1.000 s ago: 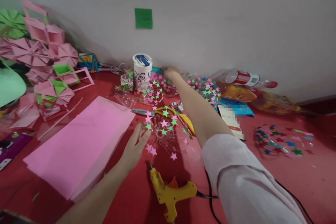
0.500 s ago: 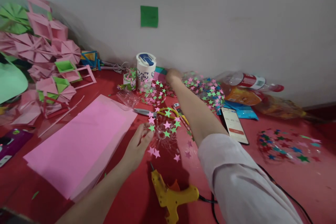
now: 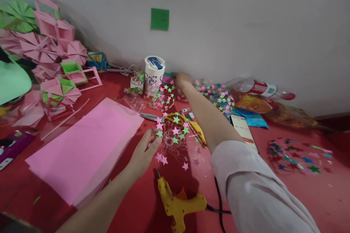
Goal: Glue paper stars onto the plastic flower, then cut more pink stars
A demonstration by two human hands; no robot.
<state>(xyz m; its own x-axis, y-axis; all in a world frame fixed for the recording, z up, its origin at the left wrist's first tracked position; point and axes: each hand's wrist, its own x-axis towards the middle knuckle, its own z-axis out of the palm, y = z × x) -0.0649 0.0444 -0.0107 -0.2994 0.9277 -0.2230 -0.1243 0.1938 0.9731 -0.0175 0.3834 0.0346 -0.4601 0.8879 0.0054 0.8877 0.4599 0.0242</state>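
The yellow glue gun [image 3: 179, 205] looked like smooth, hard plastic. Left of it, the pink sheets [image 3: 87, 149] were matt paper; beyond it, the star-dotted piece [image 3: 169, 140] was clear, glossy plastic. The red counter [image 3: 131, 207] around it had a smooth sheen; right of it, the sleeve [image 3: 254, 178] was matt cloth

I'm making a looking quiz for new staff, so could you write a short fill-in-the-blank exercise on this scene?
1. Of the person's two hands, the ____ hand is nearer the wall.
2. Beside the other hand, a clear plastic piece bears ____ and green stars.
3. The glue gun is mostly ____.
4. The paper square, higher than the cup, is ____.

Missing words: right; pink; yellow; green.
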